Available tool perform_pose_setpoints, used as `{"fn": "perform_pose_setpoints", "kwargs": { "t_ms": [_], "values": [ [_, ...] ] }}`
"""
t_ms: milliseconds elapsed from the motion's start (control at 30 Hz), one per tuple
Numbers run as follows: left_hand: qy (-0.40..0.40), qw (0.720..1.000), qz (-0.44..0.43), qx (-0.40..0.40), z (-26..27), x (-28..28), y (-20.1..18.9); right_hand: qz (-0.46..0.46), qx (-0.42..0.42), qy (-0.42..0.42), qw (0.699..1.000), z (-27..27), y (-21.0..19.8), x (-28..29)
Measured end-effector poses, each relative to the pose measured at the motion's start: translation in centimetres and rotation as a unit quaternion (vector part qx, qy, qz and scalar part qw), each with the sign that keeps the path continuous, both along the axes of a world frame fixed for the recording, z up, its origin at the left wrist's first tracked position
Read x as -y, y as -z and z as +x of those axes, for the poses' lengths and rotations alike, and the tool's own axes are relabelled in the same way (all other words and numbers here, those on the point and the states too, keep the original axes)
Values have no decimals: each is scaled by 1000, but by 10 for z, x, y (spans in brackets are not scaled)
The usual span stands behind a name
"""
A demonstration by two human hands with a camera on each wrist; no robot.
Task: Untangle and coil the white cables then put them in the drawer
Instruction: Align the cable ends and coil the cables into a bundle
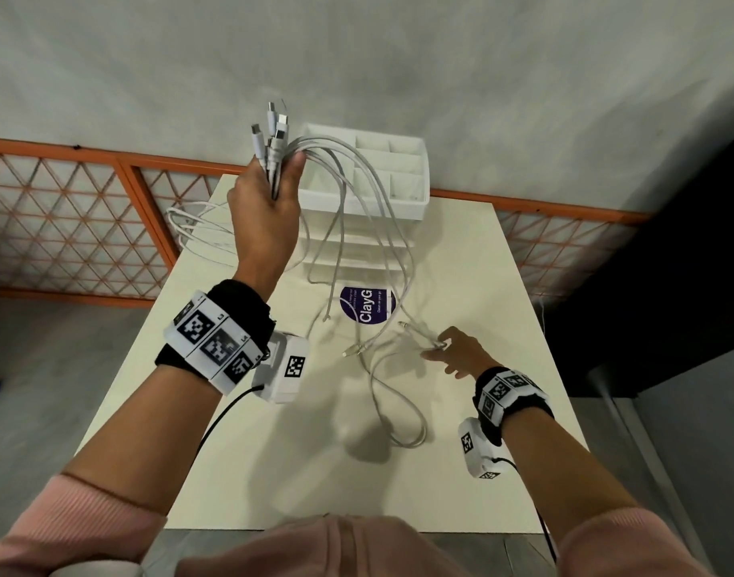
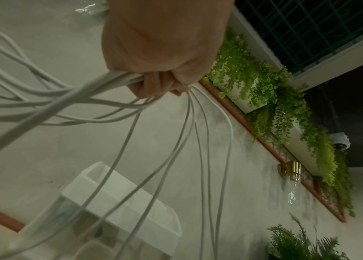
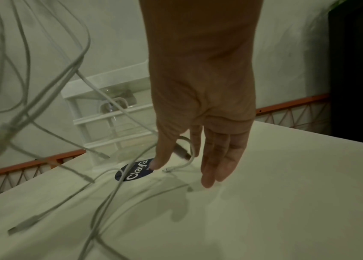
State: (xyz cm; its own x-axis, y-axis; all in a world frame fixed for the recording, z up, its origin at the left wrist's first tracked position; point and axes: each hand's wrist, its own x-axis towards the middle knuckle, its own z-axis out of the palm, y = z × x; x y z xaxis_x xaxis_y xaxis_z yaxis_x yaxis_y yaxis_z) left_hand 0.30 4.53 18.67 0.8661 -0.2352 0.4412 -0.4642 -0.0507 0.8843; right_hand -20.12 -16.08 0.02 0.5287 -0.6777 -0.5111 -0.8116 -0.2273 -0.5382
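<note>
My left hand (image 1: 280, 177) is raised above the table's far left and grips a bunch of white cables (image 1: 377, 226) in its fist, their plugs (image 1: 273, 131) sticking up. The strands (image 2: 120, 140) fan out below the left hand (image 2: 153, 56) and hang in front of the white drawer unit (image 1: 398, 202) down to the table (image 1: 253, 451). My right hand (image 1: 442, 347) is low at the right and pinches one cable end (image 3: 185, 153) between thumb and forefinger, the other fingers (image 3: 218, 158) straight. A slack loop (image 1: 398, 414) lies on the tabletop. The drawer unit (image 3: 109, 109) looks closed.
A purple round sticker (image 1: 367, 304) is on the table before the drawer unit. More cable loops (image 1: 194, 226) hang past the table's far left edge. An orange lattice railing (image 1: 86, 226) runs behind, and a dark panel (image 1: 669, 264) stands at the right.
</note>
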Motion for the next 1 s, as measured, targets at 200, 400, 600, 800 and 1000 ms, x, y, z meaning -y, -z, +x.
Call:
{"fn": "perform_pose_setpoints", "kwargs": {
  "t_ms": [200, 400, 600, 800, 1000],
  "values": [
    [-9, 999, -8, 50, 1, -6, -12, -45, -157, -144, 976, 2, 3, -9],
    [-50, 993, 69, 82, 15, -36, -3, -165, -237, -128, 949, -5, 13, -16],
    [-91, 986, 108, 84, 27, -60, 11, -135, -22, -179, 974, 39, 12, -36],
    [-118, 988, 70, 67, 33, -75, 21, -84, 96, -359, 925, 91, 22, -84],
    [-156, 984, 48, 72, 39, -85, 32, -115, 31, -491, 863, 136, 36, -114]
  ]
}}
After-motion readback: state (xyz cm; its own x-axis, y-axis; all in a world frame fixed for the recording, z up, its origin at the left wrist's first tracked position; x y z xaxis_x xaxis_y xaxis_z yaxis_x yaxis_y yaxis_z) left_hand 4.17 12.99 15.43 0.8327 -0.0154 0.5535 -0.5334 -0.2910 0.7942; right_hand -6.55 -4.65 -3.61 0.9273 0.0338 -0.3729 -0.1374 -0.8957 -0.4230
